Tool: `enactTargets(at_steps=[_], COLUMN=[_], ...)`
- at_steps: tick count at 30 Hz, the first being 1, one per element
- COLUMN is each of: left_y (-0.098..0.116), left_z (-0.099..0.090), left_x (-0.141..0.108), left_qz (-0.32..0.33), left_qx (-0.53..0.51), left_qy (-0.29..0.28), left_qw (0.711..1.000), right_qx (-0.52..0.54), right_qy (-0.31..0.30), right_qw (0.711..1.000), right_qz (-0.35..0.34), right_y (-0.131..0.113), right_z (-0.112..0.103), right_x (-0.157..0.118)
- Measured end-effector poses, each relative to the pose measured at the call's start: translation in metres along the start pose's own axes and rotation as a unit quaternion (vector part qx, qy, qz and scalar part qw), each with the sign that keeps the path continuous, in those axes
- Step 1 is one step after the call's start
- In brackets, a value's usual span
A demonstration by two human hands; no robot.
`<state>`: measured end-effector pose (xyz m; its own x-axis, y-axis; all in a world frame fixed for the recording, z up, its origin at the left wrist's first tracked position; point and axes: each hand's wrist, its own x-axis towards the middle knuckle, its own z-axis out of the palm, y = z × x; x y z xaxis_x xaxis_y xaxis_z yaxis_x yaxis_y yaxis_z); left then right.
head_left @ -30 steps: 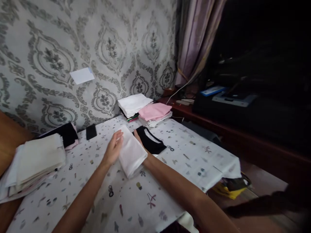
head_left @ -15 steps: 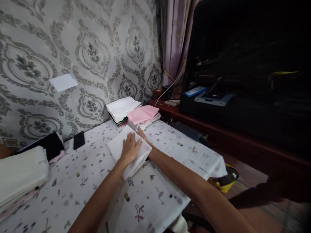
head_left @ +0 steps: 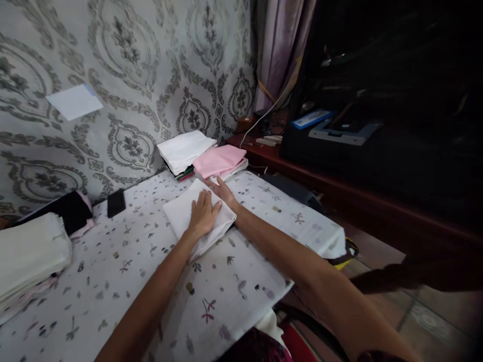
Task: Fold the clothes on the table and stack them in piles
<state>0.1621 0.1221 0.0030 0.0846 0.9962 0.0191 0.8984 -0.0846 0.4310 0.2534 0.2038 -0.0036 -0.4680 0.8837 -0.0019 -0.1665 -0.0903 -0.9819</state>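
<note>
A folded white cloth [head_left: 181,211] lies flat on a table spread with a white patterned cover [head_left: 143,251]. My left hand [head_left: 204,213] rests palm down on top of the white cloth, fingers stretched out and thumb apart. Along the cloth's far right edge is my right hand [head_left: 223,193], its fingers extended toward the back; its underside and part of its palm are hidden. Just beyond the fingertips stand a pile topped with pink cloth [head_left: 219,160] and a pile topped with white cloth [head_left: 186,151].
At the left lie a stack of cream cloth [head_left: 33,251], black folded fabric [head_left: 71,211] and a black phone [head_left: 116,203]. A patterned wall [head_left: 128,100] rises behind. To the right stands a dark red cabinet [head_left: 317,196] with a large black screen [head_left: 396,75].
The right hand has slid back along the cloth's edge, so more of it shows. The left hand stays pressed on the cloth. The camera view has shifted slightly.
</note>
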Motion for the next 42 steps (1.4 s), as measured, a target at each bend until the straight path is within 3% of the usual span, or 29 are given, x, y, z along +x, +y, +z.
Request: enactTargets(at_steps=[4,7,9,11,14,16,19,21,24,26,29,32,35,42], left_y=[-0.005,-0.012,-0.014,-0.014,-0.016,-0.018,-0.023,-0.027,-0.036,-0.044,-0.061,-0.081,-0.105,-0.159], left_z=[-0.014,-0.03,-0.035,-0.03,-0.016,-0.012,-0.02,-0.03,-0.042,-0.044,-0.037,-0.029,-0.029,-0.056], left_x=[-0.006,-0.035,-0.062,-0.087,-0.116,-0.129,-0.137,-0.134,-0.113,-0.093,-0.062,-0.039,-0.023,-0.004], left_qz=[0.018,0.096,0.136,0.153,0.171,0.188,0.223,0.227,0.164,0.113,0.068,0.039,0.005,-0.035], left_qx=[-0.05,-0.068,-0.039,0.009,0.078,0.1,0.09,0.068,0.045,0.047,0.072,0.083,0.046,-0.024], left_qy=[-0.019,0.007,0.006,-0.021,-0.063,-0.08,-0.102,-0.105,-0.052,-0.015,-0.014,-0.02,0.01,0.124], left_qw=[0.998,0.993,0.99,0.988,0.98,0.974,0.965,0.966,0.984,0.992,0.995,0.996,0.999,0.991], right_qx=[-0.053,-0.083,-0.169,-0.316,-0.498,-0.55,-0.586,-0.606,-0.623,-0.629,-0.639,-0.64,-0.637,-0.649], right_qy=[0.038,0.053,0.046,0.006,-0.084,-0.103,-0.079,-0.067,-0.084,-0.103,-0.107,-0.096,-0.08,-0.07], right_qw=[0.998,0.995,0.983,0.94,0.845,0.813,0.792,0.775,0.752,0.741,0.733,0.734,0.74,0.736], right_qz=[-0.015,-0.021,-0.059,-0.127,-0.177,-0.164,-0.154,-0.166,-0.2,-0.212,-0.208,-0.205,-0.201,-0.179], right_y=[-0.002,-0.004,-0.005,-0.003,0.003,0.008,0.008,0.005,-0.002,-0.004,0.0,0.009,0.017,0.024], right_z=[-0.012,-0.02,-0.021,-0.017,-0.012,-0.013,-0.016,-0.013,0.003,0.017,0.03,0.029,0.024,0.023], right_x=[-0.002,-0.013,-0.027,-0.047,-0.075,-0.088,-0.094,-0.089,-0.07,-0.051,-0.022,-0.004,0.001,0.002])
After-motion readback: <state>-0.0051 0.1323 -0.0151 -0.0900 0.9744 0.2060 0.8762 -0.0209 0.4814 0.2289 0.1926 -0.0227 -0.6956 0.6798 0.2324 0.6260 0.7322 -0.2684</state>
